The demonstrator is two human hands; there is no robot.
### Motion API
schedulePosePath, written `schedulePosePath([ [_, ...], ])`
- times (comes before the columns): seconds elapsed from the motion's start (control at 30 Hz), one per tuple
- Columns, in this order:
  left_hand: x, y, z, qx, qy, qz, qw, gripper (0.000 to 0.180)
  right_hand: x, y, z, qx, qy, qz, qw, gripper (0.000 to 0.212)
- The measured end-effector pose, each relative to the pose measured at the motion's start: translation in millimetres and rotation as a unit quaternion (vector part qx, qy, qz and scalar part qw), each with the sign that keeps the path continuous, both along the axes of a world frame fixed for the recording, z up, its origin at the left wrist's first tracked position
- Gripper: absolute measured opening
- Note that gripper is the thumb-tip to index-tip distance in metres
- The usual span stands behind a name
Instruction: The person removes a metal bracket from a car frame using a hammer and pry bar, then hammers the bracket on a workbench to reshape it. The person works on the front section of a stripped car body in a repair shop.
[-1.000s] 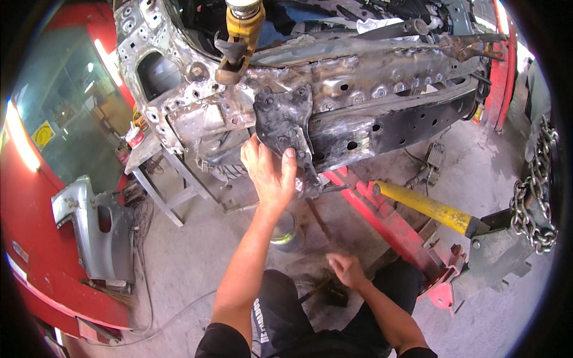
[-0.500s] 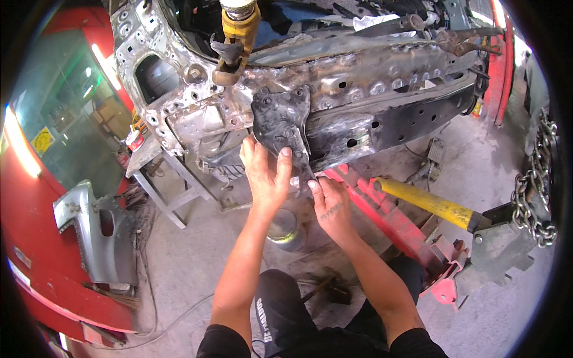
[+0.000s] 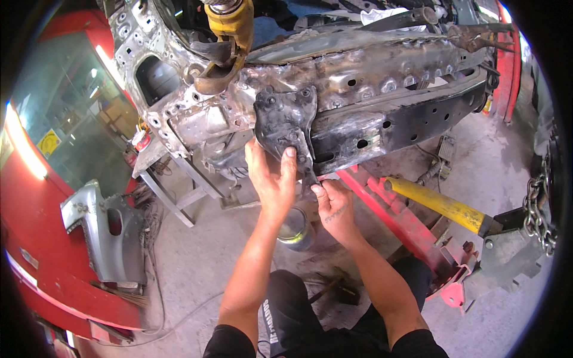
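Observation:
A black stamped metal bracket (image 3: 285, 116) lies against the bare, scuffed metal front end of a car body (image 3: 215, 116). My left hand (image 3: 273, 182) grips its lower left edge, thumb on the front face and fingers hooked behind, partly hidden. At the bracket's narrow lower end, my right hand (image 3: 335, 203) pinches the tip between thumb and bent fingers. Just right of the bracket runs a black beam (image 3: 400, 128) with round holes. Above it a yellow clamp (image 3: 230, 45) with a dark hook hangs at the metal.
A red frame arm (image 3: 394, 221) and a yellow cylinder (image 3: 439, 203) stand at right, near a hanging chain (image 3: 540, 209). Below my hands is a metal can (image 3: 295, 230). A metal stand (image 3: 173, 182) and a silver fender (image 3: 110, 232) are at left. A cable (image 3: 179, 322) crosses the floor.
The view has shifted slightly, so the car front sits a little further right and lower. Both hands keep their hold on the bracket, which stays in place against the body.

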State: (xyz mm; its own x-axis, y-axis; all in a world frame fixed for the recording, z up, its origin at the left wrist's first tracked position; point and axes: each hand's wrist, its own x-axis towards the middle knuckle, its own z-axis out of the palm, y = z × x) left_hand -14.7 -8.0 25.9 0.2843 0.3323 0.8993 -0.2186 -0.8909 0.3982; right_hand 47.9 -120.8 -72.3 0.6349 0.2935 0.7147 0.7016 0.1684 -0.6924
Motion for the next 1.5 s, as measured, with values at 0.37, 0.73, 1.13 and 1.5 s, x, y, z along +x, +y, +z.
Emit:
schedulePosePath([
  [0.37,-1,-5,6,-0.03,-0.019,-0.014,0.999,0.037,1,8,-4,0.018,0.006,-0.011,1.0,0.026],
  [0.73,5,-2,0,-0.052,-0.01,-0.023,0.998,0.042,9,10,-6,0.031,-0.013,-0.005,0.999,0.021],
  [1.13,13,-6,-4,-0.058,-0.017,0.002,0.998,0.048,22,6,0,0.061,-0.036,0.029,0.997,0.013],
  [1.5,14,-5,-5,-0.061,-0.021,-0.001,0.998,0.05,28,14,-9,0.06,-0.057,0.016,0.996,0.013],
])
